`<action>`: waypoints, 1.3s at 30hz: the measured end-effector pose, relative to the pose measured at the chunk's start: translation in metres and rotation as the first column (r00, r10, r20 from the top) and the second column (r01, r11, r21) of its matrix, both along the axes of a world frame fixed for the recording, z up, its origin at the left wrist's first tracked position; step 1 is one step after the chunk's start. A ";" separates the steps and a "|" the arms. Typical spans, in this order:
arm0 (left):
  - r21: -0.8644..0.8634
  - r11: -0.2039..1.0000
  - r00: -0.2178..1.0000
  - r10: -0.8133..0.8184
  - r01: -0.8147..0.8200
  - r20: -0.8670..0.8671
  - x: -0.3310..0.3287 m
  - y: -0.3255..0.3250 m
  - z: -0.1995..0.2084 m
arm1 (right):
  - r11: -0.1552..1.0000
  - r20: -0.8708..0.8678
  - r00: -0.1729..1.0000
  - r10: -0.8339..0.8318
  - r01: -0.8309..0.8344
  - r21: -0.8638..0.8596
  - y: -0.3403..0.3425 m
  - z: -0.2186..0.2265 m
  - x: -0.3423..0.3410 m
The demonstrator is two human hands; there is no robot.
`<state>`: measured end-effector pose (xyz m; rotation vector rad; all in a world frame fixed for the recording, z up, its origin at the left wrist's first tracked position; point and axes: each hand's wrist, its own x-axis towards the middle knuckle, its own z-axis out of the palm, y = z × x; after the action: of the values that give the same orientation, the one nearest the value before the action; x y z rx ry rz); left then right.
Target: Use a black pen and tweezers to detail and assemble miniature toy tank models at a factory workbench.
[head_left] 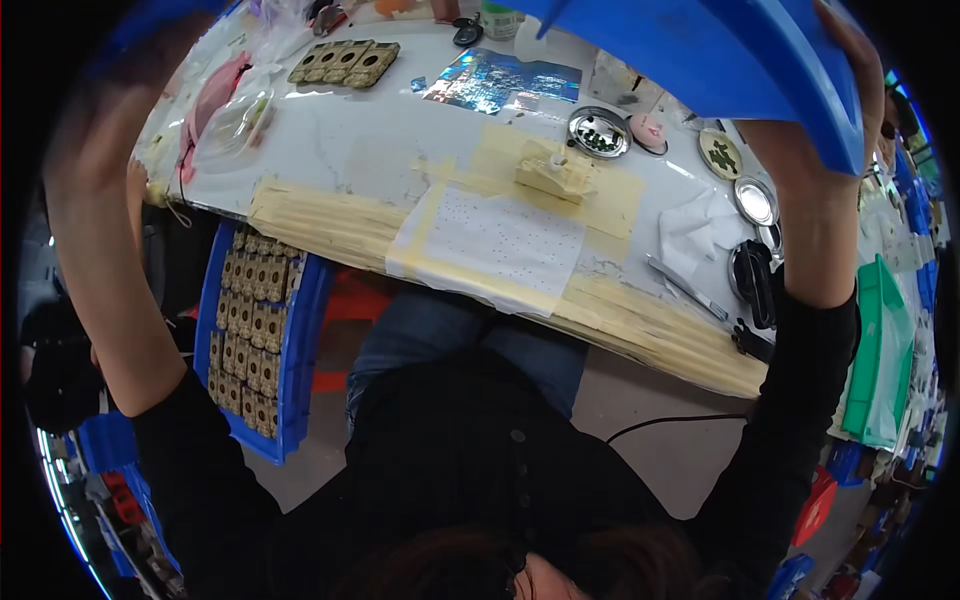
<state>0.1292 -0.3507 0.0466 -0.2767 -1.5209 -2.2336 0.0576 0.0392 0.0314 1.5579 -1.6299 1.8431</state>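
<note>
A large blue plastic bin (700, 60) is raised close overhead at the upper right, covering part of the far table. My right hand (792, 152) is closed on its right end, with the fingers along the outer edge and part of the hand hidden behind the wall. My left hand (125, 115) is lifted at the upper left, beside a blurred blue plastic edge (135, 35). Its fingers are dark and smeared, so their grip does not show. Below on the table, a cream-coloured block-shaped fixture (556, 174) sits on yellowish tape, behind a white dotted cloth (490, 245).
A blue tray (290, 400) of camouflage-patterned pieces stands low at the left, beside my legs. Similar pieces (345, 63) lie at the far left of the table. Small dishes (600, 132), tweezers (688, 287) and crumpled tissue (700, 232) lie to the right. A green bin (880, 355) stands farther right.
</note>
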 end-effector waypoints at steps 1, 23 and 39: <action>0.078 0.997 1.000 0.004 -0.005 0.008 0.016 -0.020 -0.013 | 0.997 -0.129 0.989 -0.069 0.071 0.013 -0.013 -0.006 -0.002; 0.280 0.020 0.156 0.867 -0.960 0.474 0.379 -0.057 -0.184 | 0.720 0.152 0.988 0.003 -0.108 0.685 -0.166 -0.084 -0.010; 0.455 0.046 0.331 0.751 -0.889 0.571 0.342 -0.124 -0.376 | 0.548 0.417 0.868 -0.270 -0.217 0.808 -0.078 -0.052 0.098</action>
<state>0.4711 -0.4749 -0.3293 0.9147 -0.3626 -1.5705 0.1556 -0.0391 -0.0205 1.2916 -3.1321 1.5549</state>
